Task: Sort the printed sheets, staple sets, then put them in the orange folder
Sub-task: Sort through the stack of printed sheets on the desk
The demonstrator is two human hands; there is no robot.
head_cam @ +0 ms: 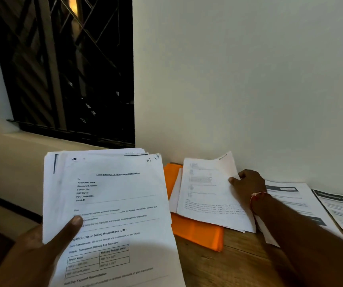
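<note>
Left hand point(42, 241) gripping a stack point(112, 204) of printed sheets held up, thumb across the top page, orange folder point(195, 230) flat on the table point(228, 266) by the wall, a sheet point(205, 195) lying on it, right hand point(247, 185) pinching that sheet's right edge, more papers point(294, 204) far right.

Sheet stack point(114, 204), 7 o'clock, and loose sheet point(207, 195), 5 o'clock: matt white paper. Orange folder point(197, 230): smooth, faint sheen. Table point(228, 266): matt, grained wood. Wall point(249, 69), 1 o'clock: smooth matt paint.
</note>
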